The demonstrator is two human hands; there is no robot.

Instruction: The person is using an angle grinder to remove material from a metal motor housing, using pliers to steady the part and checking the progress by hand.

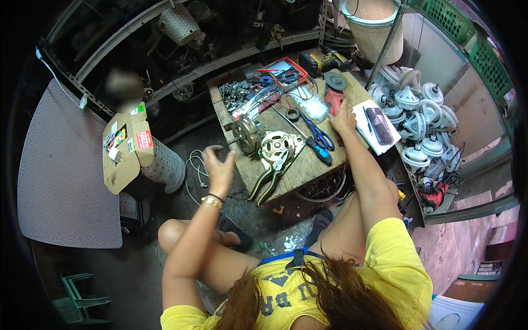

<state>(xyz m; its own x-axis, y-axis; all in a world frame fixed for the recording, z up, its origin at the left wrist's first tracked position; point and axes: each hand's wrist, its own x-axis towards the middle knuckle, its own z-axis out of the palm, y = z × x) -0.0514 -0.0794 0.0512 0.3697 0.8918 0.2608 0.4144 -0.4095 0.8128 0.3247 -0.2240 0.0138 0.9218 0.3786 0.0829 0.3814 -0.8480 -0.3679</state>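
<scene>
Wooden bench top (300,177) fills the middle of the frame; the red grinder (333,99) lies toward its upper right. Your right hand (344,119) is on the grinder's body, though how tightly the fingers close can't be told. Wrapping them fully, well behind the disc (335,81), should steady it best. Your empty left hand (219,169) has loosely curled, parted fingers near the motor (248,135). Upper centre, a wooden compartment (217,102) holds small metal parts (236,94); left, an open carton (130,169) carries a white plug (115,154).
</scene>
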